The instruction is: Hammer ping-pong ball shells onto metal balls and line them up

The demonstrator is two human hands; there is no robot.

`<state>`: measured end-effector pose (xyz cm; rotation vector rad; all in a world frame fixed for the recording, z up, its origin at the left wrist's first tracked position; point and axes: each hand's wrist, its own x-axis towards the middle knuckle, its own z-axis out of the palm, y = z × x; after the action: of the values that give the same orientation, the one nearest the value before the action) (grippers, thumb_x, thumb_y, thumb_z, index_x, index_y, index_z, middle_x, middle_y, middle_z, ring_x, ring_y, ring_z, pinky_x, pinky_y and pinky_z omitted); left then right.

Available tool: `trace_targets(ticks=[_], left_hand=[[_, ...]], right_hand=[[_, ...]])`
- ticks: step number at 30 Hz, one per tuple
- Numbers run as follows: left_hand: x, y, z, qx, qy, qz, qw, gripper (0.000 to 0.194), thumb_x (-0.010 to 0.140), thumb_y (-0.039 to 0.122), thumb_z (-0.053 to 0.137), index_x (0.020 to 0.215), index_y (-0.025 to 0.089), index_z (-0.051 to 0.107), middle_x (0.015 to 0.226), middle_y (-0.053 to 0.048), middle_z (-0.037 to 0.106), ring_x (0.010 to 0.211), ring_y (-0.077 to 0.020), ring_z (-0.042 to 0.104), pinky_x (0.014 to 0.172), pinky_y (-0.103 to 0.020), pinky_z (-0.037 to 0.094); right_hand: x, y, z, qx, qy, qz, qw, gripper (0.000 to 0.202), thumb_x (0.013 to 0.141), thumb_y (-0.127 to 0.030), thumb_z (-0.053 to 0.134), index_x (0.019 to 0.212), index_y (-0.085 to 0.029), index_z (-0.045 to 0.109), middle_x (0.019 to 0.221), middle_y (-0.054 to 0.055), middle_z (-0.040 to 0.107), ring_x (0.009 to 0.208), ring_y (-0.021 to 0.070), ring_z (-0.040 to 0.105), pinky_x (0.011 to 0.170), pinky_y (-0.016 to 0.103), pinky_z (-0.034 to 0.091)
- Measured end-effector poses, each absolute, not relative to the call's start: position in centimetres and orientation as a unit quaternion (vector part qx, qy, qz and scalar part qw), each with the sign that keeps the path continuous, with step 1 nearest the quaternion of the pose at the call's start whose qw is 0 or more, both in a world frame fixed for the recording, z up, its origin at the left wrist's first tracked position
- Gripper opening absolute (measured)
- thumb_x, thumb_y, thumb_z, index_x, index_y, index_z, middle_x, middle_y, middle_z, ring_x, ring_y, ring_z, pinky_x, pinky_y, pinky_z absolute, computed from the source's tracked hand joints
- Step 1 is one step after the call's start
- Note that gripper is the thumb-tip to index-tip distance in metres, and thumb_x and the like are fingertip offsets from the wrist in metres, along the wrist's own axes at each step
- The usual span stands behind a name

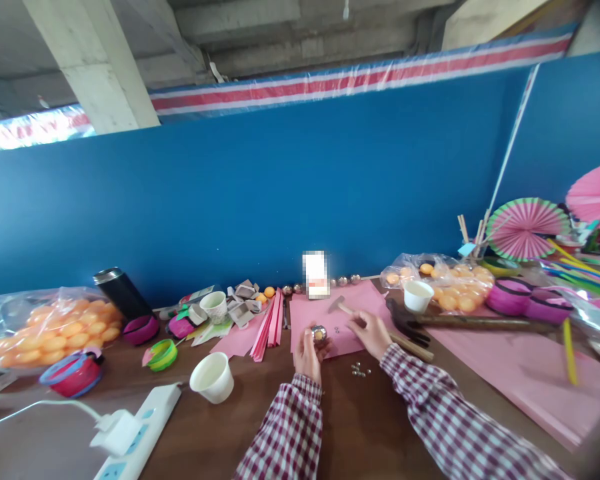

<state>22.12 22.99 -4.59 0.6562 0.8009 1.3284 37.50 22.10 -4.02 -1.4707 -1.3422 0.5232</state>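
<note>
My left hand [307,357] is closed round a shiny silver ball [319,332] with an orange patch on its upper face. To its right, my right hand [370,333] grips a small hammer [337,305] by its wooden handle, with the head pointing left over a pink sheet [305,310]. The hammer head is apart from the ball. Below the right hand, several small shiny metal pieces [361,370] lie on the brown table. A wooden stick [415,349] shows beyond the right wrist; whether it is part of the hammer handle, I cannot tell.
Several silver balls [355,279] line the back. White paper cups [213,379] stand left and right. Bags of orange balls [60,330] lie at both sides. A larger dark hammer [405,323] lies at right, a power strip [140,433] at front left. A blue partition [280,180] closes the back.
</note>
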Motion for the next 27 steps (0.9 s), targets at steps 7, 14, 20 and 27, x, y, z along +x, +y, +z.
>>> trace_targets(ticks=[7, 14, 20, 27], left_hand=[[22.2, 23.0, -4.3, 0.271, 0.358, 0.591, 0.671, 0.041, 0.071, 0.040, 0.055, 0.100, 0.011, 0.053, 0.074, -0.008, 0.063, 0.059, -0.0164, 0.063, 0.058, -0.030, 0.053], [22.1, 22.9, -4.3, 0.271, 0.355, 0.585, 0.677, 0.039, 0.073, 0.038, 0.053, 0.102, 0.012, 0.054, 0.081, -0.010, 0.064, 0.063, -0.0170, 0.064, 0.060, -0.031, 0.053], [22.2, 23.0, -4.6, 0.275, 0.355, 0.586, 0.674, 0.039, 0.070, 0.038, 0.057, 0.100, 0.013, 0.056, 0.082, -0.009, 0.063, 0.064, -0.0163, 0.063, 0.059, -0.030, 0.053], [22.5, 23.2, -5.0, 0.326, 0.367, 0.583, 0.647, 0.050, 0.057, 0.034, 0.069, 0.100, 0.014, 0.054, 0.075, -0.003, 0.062, 0.059, -0.0125, 0.062, 0.058, -0.027, 0.052]], right_hand=[[36.8, 24.0, -5.3, -0.620, -0.729, 0.031, 0.289, 0.023, 0.079, -0.018, 0.039, 0.085, -0.019, 0.061, 0.082, 0.004, 0.065, 0.079, 0.0142, 0.057, 0.073, 0.024, 0.041], [36.4, 24.3, -5.7, -0.639, -0.725, 0.013, 0.256, 0.020, 0.078, -0.016, 0.042, 0.072, -0.016, 0.061, 0.077, 0.007, 0.062, 0.071, 0.0146, 0.056, 0.067, 0.024, 0.040], [36.5, 23.8, -5.4, -0.650, -0.712, -0.004, 0.266, 0.019, 0.080, -0.020, 0.038, 0.075, -0.017, 0.057, 0.078, 0.007, 0.060, 0.073, 0.0158, 0.054, 0.068, 0.026, 0.039], [36.9, 23.3, -5.5, -0.610, -0.683, 0.055, 0.397, 0.018, 0.078, -0.026, 0.038, 0.080, -0.019, 0.055, 0.076, 0.004, 0.061, 0.069, 0.0162, 0.055, 0.064, 0.027, 0.042]])
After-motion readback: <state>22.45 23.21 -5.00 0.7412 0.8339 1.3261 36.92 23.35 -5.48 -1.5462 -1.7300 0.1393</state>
